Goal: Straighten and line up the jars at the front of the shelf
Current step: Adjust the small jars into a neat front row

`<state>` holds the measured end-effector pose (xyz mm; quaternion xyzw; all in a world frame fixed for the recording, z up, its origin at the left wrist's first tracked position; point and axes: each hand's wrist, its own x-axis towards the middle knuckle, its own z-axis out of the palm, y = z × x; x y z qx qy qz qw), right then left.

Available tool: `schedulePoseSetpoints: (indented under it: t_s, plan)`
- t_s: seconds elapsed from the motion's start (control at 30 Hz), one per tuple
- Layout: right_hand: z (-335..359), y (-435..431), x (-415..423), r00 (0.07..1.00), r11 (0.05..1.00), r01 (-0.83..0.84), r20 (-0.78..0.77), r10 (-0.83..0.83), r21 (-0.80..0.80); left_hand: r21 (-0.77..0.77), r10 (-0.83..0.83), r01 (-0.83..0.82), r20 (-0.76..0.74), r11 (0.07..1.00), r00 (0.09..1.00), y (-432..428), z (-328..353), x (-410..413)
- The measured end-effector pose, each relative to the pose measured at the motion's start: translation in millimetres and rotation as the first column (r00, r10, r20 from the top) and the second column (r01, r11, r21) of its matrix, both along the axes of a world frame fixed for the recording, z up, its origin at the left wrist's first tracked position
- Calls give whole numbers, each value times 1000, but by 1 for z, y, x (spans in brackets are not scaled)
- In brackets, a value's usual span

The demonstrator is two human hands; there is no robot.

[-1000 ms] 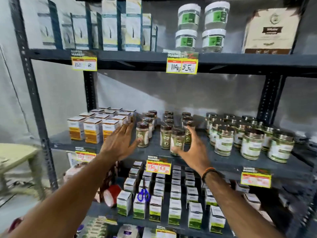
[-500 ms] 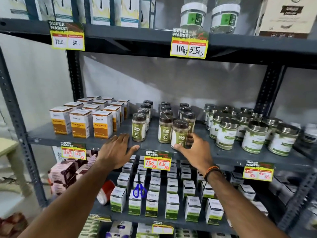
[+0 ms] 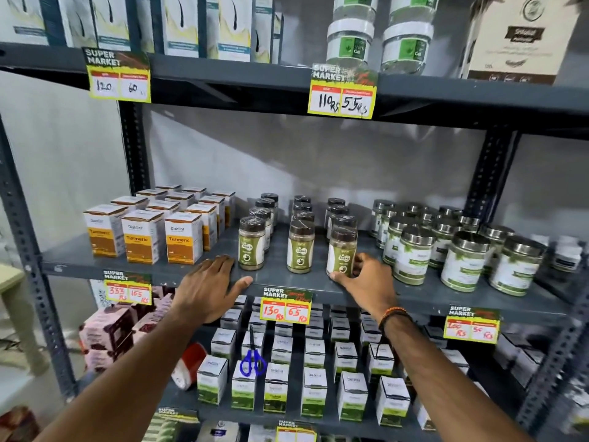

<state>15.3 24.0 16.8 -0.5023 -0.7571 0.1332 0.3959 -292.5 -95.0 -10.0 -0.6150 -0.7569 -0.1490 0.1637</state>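
Three rows of small brown-lidded jars with green-white labels stand on the middle shelf [image 3: 127,266]. The front jars are the left jar [image 3: 251,243], the middle jar [image 3: 300,246] and the right jar [image 3: 341,252], which sits a little nearer the edge. My right hand [image 3: 366,283] holds the right jar's base, thumb in front, fingers on its right side. My left hand [image 3: 212,283] lies flat on the shelf edge, fingers apart, just left of the left jar and holding nothing.
Turmeric boxes [image 3: 144,236] stand left of the jars, larger steel-lidded jars [image 3: 411,255] close on the right. A price tag [image 3: 286,304] hangs below the front edge. Boxes and blue scissors [image 3: 252,362] fill the shelf underneath. Gel tubs [image 3: 350,43] sit above.
My head moved closer to the shelf. My left hand dropped from the air onto the shelf edge. My right hand stays at the right front jar, which stands more upright and forward.
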Motion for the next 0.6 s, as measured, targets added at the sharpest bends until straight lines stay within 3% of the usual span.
schedulePoseSetpoints:
  t_s: [0.23, 0.6]
  plan:
    - [-4, 6, -1, 995, 995, 102, -2, -102, 13, -2, -7, 7, 1, 1000, 1000, -1, -2, -1]
    - [0, 5, -2, 992, 992, 125, 31, -124, -20, -20, 5, -5, -2, 1000, 1000, -1, -1, 0]
